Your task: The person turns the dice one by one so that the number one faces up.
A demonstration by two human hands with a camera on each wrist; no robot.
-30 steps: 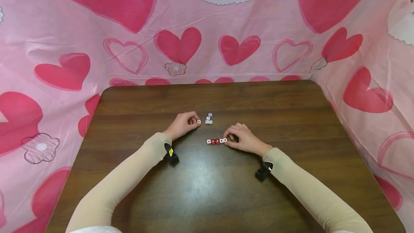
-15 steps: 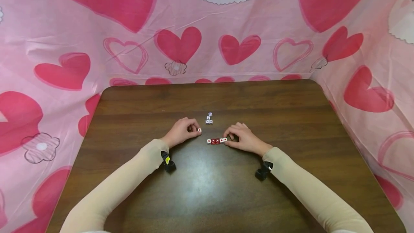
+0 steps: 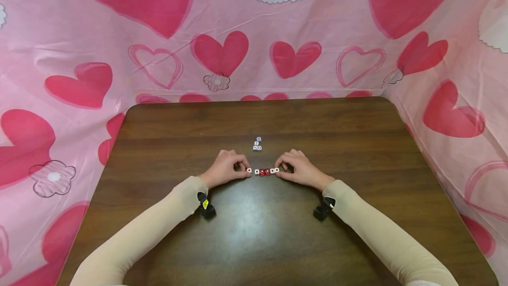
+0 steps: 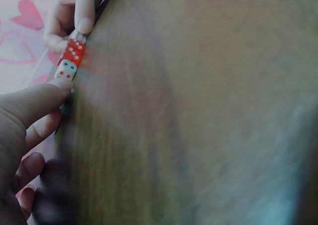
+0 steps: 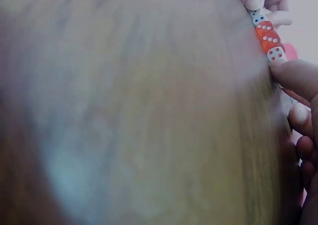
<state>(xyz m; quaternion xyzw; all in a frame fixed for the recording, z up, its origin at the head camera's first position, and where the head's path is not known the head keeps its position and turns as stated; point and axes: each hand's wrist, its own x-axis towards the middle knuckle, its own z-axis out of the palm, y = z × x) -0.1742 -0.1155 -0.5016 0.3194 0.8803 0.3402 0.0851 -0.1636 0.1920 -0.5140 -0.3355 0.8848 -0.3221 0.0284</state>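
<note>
Your left hand (image 3: 227,170) has a loose white die (image 3: 249,170) pinched at the fingertips, and across from it your right hand (image 3: 300,170) grips the end die (image 3: 277,170) of a short row of dice (image 3: 267,171) between thumb and finger! That row runs sideways between your two hands: white, red, red, white, white, counting from your left, all pressed side by side. Your loose die sits just beside the left end, lined up with the row, a sliver of gap showing from the head view; whether it touches the tabletop (image 3: 254,242), you cannot tell. Beyond the row, farther from you and midway between your hands, four more white dice (image 3: 256,143) huddle together, two side by side nearest you and the others trailing away behind. Now for the markings: single red pips face up along your white dice in the row, single white pips on the red pair. Your right wrist view catches slanting threes in white on the red sides and four red pips on the white one by your thumb. On your left wrist, a black camera (image 3: 207,211) carries a yellow patch (image 3: 205,204), too small for you to read any lettering.
</note>
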